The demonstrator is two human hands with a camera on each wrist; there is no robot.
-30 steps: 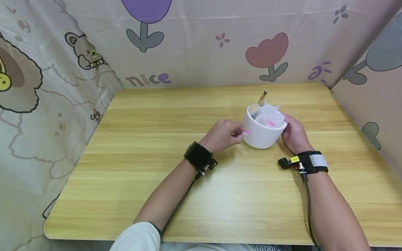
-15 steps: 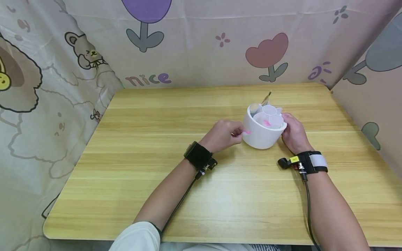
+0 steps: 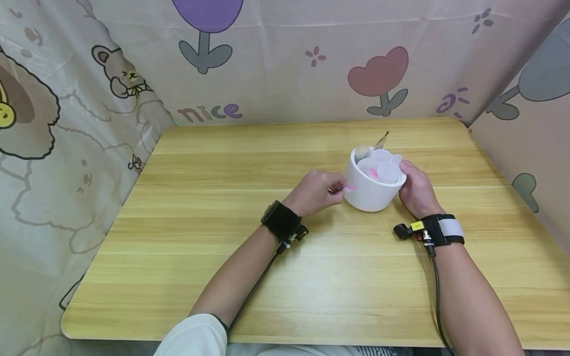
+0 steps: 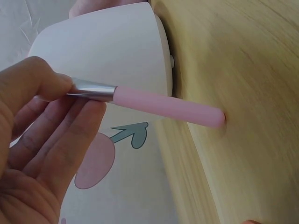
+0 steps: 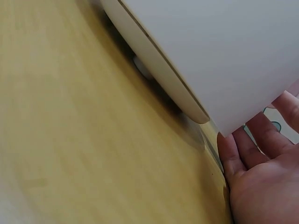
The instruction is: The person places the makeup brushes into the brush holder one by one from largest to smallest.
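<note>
The far end of the pink-handled brush [image 4: 168,107] is hidden by the left hand [image 3: 317,190], whose thumb and fingers pinch its metal collar just beside the white container [image 3: 369,196]. The right hand [image 3: 417,190] curls round the container's other side, its fingertips partly covered. Counted: two hands, one container, one pinched brush. The wall hides the container's lower contents.

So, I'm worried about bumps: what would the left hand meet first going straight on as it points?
Likely the white container, just ahead of the left hand; any gap from the pink-handled brush is unclear.
</note>
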